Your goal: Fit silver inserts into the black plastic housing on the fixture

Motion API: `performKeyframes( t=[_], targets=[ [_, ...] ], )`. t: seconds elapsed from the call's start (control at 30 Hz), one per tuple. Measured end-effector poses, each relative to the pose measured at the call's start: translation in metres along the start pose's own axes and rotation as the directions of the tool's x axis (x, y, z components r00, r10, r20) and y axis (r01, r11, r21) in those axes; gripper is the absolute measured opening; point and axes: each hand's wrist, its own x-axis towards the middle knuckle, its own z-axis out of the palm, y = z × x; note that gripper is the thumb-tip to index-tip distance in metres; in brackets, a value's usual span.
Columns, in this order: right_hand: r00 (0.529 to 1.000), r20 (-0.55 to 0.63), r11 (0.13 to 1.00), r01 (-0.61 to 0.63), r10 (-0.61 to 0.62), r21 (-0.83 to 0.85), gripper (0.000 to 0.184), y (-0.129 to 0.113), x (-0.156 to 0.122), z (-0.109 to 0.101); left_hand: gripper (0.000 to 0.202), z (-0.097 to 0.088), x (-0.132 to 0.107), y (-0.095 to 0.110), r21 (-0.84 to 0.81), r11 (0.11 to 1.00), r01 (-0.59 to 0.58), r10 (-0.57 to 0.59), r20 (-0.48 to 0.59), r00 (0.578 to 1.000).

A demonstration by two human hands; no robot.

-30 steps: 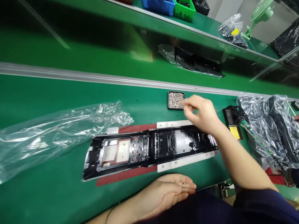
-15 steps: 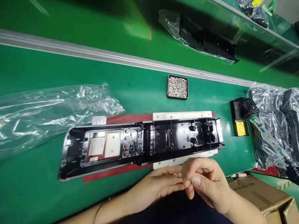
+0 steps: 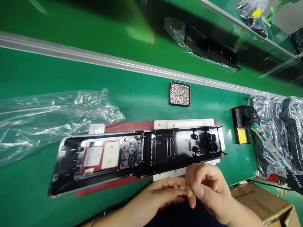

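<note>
A long black plastic panel point(image 3: 132, 154) lies on a red and white fixture point(image 3: 187, 123) on the green table. My left hand point(image 3: 163, 192) is palm up at the near edge, with small screws point(image 3: 179, 186) lying on its fingers. My right hand point(image 3: 205, 189) sits right beside it, thumb and forefinger pinched at those screws. A small black tray of silver screws point(image 3: 180, 93) stands beyond the panel.
A crumpled clear plastic bag point(image 3: 47, 116) lies to the left. Bagged black parts point(image 3: 279, 132) and a black and yellow holder point(image 3: 242, 129) sit at the right. A cardboard box point(image 3: 262, 201) is at the lower right. Another bagged part point(image 3: 205, 47) rests past the metal rail point(image 3: 118, 64).
My right hand came back from the screw tray to my left palm and now pinches at the screws there. The view has shifted so the panel sits lower and further left.
</note>
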Motion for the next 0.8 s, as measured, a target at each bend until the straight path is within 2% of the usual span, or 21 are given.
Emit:
performKeyframes(
  t=[0.1, 0.2, 0.27, 0.33, 0.4, 0.5, 0.57, 0.7, 0.8],
  targets=[
    [1.0, 0.014, 1.0, 0.002, -0.001, -0.028, 0.028, -0.002, 0.004, 0.0, 0.014, -0.002, 0.0, 0.001, 0.066, 0.998, 0.002, -0.003, 0.018, 1.0],
    [1.0, -0.009, 0.995, 0.011, -0.012, -0.098, 0.024, -0.006, 0.003, -0.004, 0.022, -0.008, 0.0, -0.004, 0.138, 0.99, 0.017, -0.018, 0.008, 1.0],
    [0.998, -0.042, 0.98, 0.029, -0.038, -0.195, 0.019, -0.012, -0.001, -0.007, 0.029, -0.014, 0.001, -0.01, 0.154, 0.987, 0.044, -0.043, -0.008, 0.999],
    [0.992, -0.075, 0.928, 0.071, -0.105, -0.365, 0.016, -0.02, -0.004, -0.011, 0.035, -0.019, 0.001, -0.016, 0.165, 0.984, 0.073, -0.069, -0.029, 0.997],
    [0.967, -0.103, 0.786, 0.124, -0.233, -0.605, 0.013, -0.028, -0.003, -0.015, 0.038, -0.022, 0.002, -0.02, 0.189, 0.978, 0.087, -0.078, -0.054, 0.995],
    [0.905, -0.061, 0.403, 0.126, -0.421, -0.907, 0.012, -0.037, 0.008, -0.022, 0.042, -0.024, 0.002, -0.022, 0.226, 0.969, 0.099, -0.086, -0.07, 0.994],
    [0.899, 0.014, 0.2, 0.112, -0.438, -0.973, 0.013, -0.039, 0.019, -0.027, 0.044, -0.024, 0.002, -0.022, 0.249, 0.964, 0.096, -0.081, -0.067, 0.994],
    [0.908, 0.092, -0.022, 0.091, -0.41, -0.996, 0.016, -0.038, 0.036, -0.035, 0.044, -0.024, 0.003, -0.023, 0.263, 0.96, 0.094, -0.086, -0.044, 0.995],
    [0.913, 0.096, -0.1, 0.061, -0.398, -0.993, 0.021, -0.036, 0.039, -0.038, 0.044, -0.025, 0.002, -0.025, 0.242, 0.964, 0.114, -0.108, -0.038, 0.993]
  ],
)
